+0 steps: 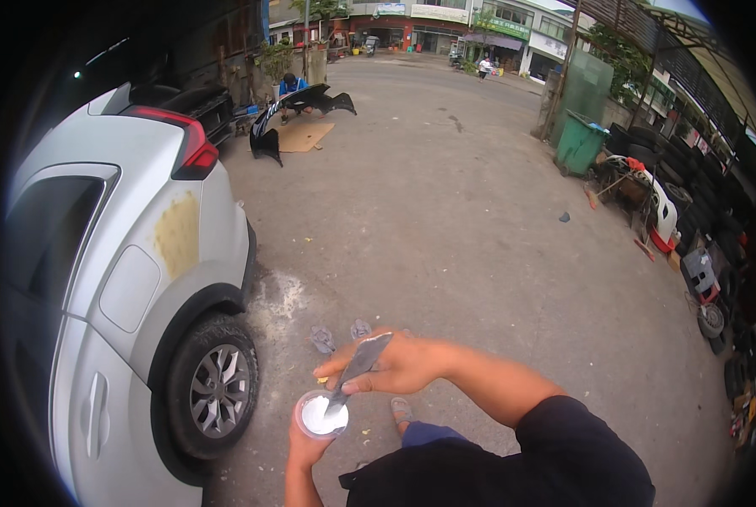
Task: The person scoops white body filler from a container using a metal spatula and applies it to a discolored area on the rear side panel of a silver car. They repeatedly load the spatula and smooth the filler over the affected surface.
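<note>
My left hand (309, 446) is wrapped around a clear plastic cup (299, 422) and keeps it upright in front of my body. White paste (324, 416) fills much of the cup. Between the thumb and fingers of my right hand (405, 362) is a flat grey putty knife (366, 359), its lower end down in the paste and its upper end slanting up to the right. To the left stands a white car (133, 198) with a yellowish, sanded-looking filler patch (178, 233) on its rear quarter, between tail light and wheel arch.
The rear wheel (219, 389) is close on my left, with white dust (278, 296) on the concrete behind it. Further off, a person in blue (290, 84) crouches at a black bumper (268, 127) over cardboard (309, 137). A green bin (579, 145) and stacked tyres (690, 182) line the right side.
</note>
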`<state>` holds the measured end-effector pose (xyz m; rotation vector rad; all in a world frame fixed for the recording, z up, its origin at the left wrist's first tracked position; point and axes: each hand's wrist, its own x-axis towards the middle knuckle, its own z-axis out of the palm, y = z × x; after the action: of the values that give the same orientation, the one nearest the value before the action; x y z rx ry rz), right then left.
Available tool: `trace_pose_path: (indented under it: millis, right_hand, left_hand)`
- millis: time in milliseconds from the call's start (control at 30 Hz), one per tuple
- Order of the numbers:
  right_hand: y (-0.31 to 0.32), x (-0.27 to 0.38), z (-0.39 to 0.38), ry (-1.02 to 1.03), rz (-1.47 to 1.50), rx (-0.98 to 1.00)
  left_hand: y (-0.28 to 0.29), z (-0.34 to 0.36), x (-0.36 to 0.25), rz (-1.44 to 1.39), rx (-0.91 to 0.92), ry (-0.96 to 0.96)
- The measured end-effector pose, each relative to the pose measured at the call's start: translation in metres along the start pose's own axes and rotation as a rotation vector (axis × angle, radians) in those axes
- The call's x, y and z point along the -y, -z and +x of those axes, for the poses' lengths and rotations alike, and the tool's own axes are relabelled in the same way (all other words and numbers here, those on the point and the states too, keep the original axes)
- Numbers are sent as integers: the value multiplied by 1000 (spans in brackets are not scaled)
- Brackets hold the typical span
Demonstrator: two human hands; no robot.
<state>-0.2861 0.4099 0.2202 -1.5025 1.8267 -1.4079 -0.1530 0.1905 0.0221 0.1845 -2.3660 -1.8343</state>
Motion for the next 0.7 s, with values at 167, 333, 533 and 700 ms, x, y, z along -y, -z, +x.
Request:
trace_pose_path:
  millis: [167, 333, 533, 700]
  right_hand:
    - [-25, 10, 28, 74, -133, 118]
    - [-2, 6, 3, 81, -35, 56]
    - [-32, 15, 31, 155, -122, 145]
    - [0, 6, 8, 165, 46, 78]
  left_hand:
    - [-7, 10, -17, -79, 105, -25]
    - [2, 3, -2, -9, 9, -12]
    - [2, 12, 9, 16, 133, -96]
    - [10, 9, 6, -102, 71, -64]
